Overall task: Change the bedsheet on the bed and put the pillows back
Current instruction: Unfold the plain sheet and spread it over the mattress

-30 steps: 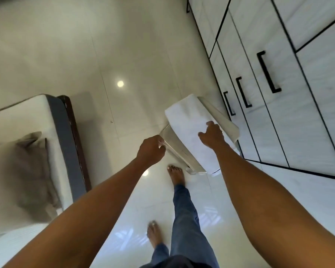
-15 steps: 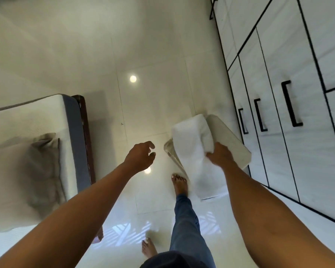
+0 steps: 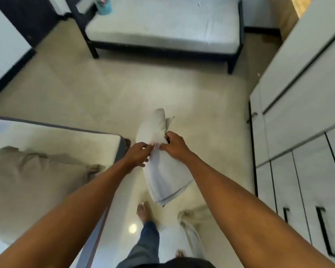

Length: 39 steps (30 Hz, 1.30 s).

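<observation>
The bedsheet (image 3: 164,176), folded and white, hangs in the air over the floor (image 3: 104,93), just beside the near corner of the bed (image 3: 56,138).

1. Bed: the mattress top is bare and pale. A beige pillow (image 3: 27,175) lies on it, toward the left edge of the view.
2. Wardrobe (image 3: 298,113): it stands on the right, doors closed, well apart from the bed.
3. Bedsheet handling: the cloth is judged light, soft and limp. It sags on both sides of the grip, so it will not hold a shape. Take hold at a folded edge or corner, then shake the folds open over the mattress.
4. Hands: the left hand (image 3: 137,154) pinches the cloth at mid-length. The right hand (image 3: 174,144) grips the same bunch, just beside the left. Both hands are close together and clamped on the bedsheet.
</observation>
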Tool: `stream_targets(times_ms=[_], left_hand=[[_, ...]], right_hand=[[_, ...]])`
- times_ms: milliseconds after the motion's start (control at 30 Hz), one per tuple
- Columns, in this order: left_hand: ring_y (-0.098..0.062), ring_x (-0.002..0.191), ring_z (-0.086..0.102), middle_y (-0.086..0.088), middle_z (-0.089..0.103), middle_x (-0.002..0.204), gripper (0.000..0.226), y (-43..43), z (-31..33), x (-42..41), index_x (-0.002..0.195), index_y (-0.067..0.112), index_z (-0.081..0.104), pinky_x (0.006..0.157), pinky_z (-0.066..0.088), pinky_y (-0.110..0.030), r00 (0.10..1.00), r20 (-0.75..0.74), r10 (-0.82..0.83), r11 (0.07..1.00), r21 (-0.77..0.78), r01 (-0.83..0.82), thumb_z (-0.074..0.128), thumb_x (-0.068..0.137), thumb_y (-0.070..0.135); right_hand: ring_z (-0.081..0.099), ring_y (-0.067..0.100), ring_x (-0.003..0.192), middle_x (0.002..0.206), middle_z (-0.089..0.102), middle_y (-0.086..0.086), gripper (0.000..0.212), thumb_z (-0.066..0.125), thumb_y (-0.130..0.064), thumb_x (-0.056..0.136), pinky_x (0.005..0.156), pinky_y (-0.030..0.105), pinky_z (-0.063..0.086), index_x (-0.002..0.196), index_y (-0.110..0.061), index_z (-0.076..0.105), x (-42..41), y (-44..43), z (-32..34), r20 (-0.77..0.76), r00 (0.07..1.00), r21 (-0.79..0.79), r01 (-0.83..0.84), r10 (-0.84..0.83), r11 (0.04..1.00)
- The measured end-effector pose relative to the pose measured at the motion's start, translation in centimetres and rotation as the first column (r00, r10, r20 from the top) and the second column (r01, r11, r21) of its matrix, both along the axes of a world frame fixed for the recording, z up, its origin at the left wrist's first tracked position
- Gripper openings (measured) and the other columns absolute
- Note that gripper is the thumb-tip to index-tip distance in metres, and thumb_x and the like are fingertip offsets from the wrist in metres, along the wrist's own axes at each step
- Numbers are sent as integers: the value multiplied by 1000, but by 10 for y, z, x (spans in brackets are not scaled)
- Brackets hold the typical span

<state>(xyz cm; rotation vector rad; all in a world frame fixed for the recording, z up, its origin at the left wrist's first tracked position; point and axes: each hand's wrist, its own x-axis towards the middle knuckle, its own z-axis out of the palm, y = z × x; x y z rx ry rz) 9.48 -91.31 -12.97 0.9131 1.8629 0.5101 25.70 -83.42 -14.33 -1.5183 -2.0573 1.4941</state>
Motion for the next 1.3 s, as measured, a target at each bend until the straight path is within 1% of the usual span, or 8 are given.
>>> stream_targets(times_ms=[200, 367, 500, 600, 700, 867, 1000, 1300], left_hand=[[-31, 87, 74, -10, 72, 103, 66, 87, 91, -130, 119, 18, 58, 64, 63, -45, 912, 299, 282, 916, 201, -349, 69, 80, 70], [-31, 86, 74, -15, 74, 103, 30, 149, 106, -236, 110, 14, 66, 60, 62, -41, 836, 318, 447, 774, 332, -540, 61, 94, 39], [-28, 79, 70, -13, 71, 93, 15, 199, 101, -302, 102, 7, 66, 54, 56, -31, 742, 362, 565, 658, 344, -669, 56, 96, 17], [-29, 70, 63, -15, 66, 79, 17, 238, 89, -345, 94, 3, 67, 55, 51, -30, 715, 338, 613, 634, 330, -699, 55, 94, 15], [-26, 74, 70, -14, 74, 87, 22, 281, 81, -384, 100, 4, 72, 63, 56, -33, 720, 306, 623, 639, 332, -694, 55, 94, 18], [-26, 82, 70, -11, 73, 91, 15, 342, 87, -442, 99, 9, 70, 70, 57, -36, 646, 212, 734, 580, 300, -758, 62, 95, 22], [-29, 83, 67, -16, 70, 96, 15, 358, 108, -499, 96, 10, 66, 74, 56, -41, 473, 217, 854, 404, 297, -865, 67, 92, 25], [-31, 92, 64, -14, 66, 108, 49, 300, 92, -631, 120, 4, 59, 77, 56, -41, -26, 186, 982, -70, 233, -970, 70, 86, 37]], right_hand=[[66, 24, 103, 117, 71, 8, 37, 70, -17, 93, 81, 28, 46, 128, -14, 60, -161, 66, 81, -88, 970, 288, -195, 228, 938], [55, 1, 67, 75, 58, -15, 23, 75, -17, 86, 68, 26, 46, 90, -25, 53, -262, 127, 101, -164, 932, 394, -240, 325, 887], [63, 9, 78, 87, 68, -8, 15, 77, -24, 84, 77, 28, 53, 93, -20, 65, -325, 187, 98, -244, 920, 360, -208, 307, 910], [67, 14, 81, 90, 66, -5, 49, 83, -58, 73, 76, 39, 60, 96, -25, 55, -368, 240, 81, -371, 928, 192, 44, 31, 980], [65, 16, 96, 108, 60, -3, 88, 73, -90, 53, 79, 40, 62, 111, -32, 44, -413, 299, 66, -285, 958, 127, 14, 23, 992], [64, 20, 90, 99, 66, -1, 53, 73, -58, 82, 81, 38, 54, 113, -17, 57, -493, 391, 66, -83, 946, 257, -283, 313, 924], [66, 30, 83, 86, 66, 13, 28, 65, -28, 94, 74, 43, 55, 89, 0, 62, -574, 449, 97, -77, 864, 309, -453, 497, 836], [62, 19, 78, 83, 66, 4, 31, 52, -30, 104, 66, 30, 48, 89, -7, 65, -760, 445, 156, -434, 732, -7, -586, 526, 810]])
